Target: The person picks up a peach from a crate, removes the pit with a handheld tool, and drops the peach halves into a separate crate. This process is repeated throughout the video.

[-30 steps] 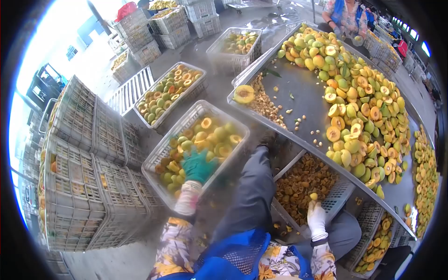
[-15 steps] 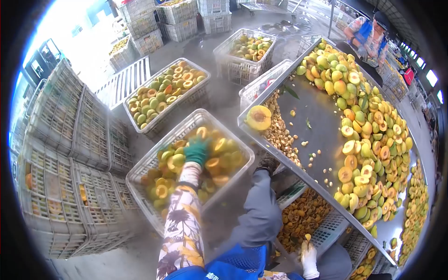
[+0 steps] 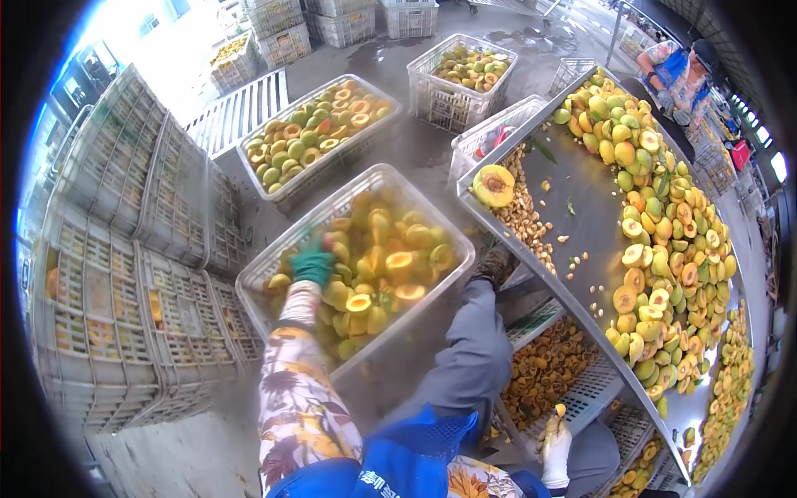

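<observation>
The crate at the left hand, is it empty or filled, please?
Filled: fruit, some halved, spreads across the crate, with the left hand inside.

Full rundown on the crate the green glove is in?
The crate is pale, plastic-looking, rectangular and open-topped, with a broad rim and openwork on the visible wall. It appears upright on the floor, base hidden, right of the stacked crates in the image. Yellow-green and orange fruit, some pieces halved, fills much of it, partly blurred. The green-gloved left hand reaches into its left side.
</observation>
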`<state>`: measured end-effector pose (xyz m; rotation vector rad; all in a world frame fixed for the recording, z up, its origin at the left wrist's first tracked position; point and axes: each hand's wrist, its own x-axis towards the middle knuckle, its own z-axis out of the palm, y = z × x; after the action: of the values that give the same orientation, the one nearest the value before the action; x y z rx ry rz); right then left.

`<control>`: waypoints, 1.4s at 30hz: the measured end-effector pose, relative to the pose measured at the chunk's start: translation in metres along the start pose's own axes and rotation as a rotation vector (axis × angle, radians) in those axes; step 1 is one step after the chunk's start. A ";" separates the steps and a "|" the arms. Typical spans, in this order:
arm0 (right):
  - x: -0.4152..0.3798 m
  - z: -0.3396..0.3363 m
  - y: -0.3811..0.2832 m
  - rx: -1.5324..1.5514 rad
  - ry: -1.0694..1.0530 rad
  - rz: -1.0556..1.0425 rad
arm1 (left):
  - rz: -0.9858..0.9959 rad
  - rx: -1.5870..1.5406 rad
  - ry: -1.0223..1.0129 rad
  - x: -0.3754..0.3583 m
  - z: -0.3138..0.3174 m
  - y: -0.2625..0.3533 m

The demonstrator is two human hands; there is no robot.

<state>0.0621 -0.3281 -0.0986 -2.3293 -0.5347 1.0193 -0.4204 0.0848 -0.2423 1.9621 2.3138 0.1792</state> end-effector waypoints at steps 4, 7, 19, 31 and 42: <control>-0.013 0.001 0.008 0.050 -0.056 0.013 | 0.220 0.051 -0.145 -0.079 -0.038 -0.113; -0.003 0.001 0.019 -0.040 -0.066 -0.099 | 0.194 0.208 0.037 -0.101 -0.046 -0.115; -0.072 0.090 -0.217 0.740 -0.421 -0.356 | 0.288 -0.368 -0.389 -0.138 -0.074 0.023; 0.052 0.317 -0.164 0.537 -0.518 -0.034 | 0.354 -0.096 0.138 -0.134 -0.077 -0.014; 0.046 0.335 -0.190 -0.059 -0.408 -0.341 | -0.058 0.143 -0.142 -0.047 -0.119 -0.101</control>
<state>-0.1896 -0.0506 -0.1985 -1.9829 -1.0894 1.3229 -0.5296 0.0195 -0.1409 1.8977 2.3460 -0.1297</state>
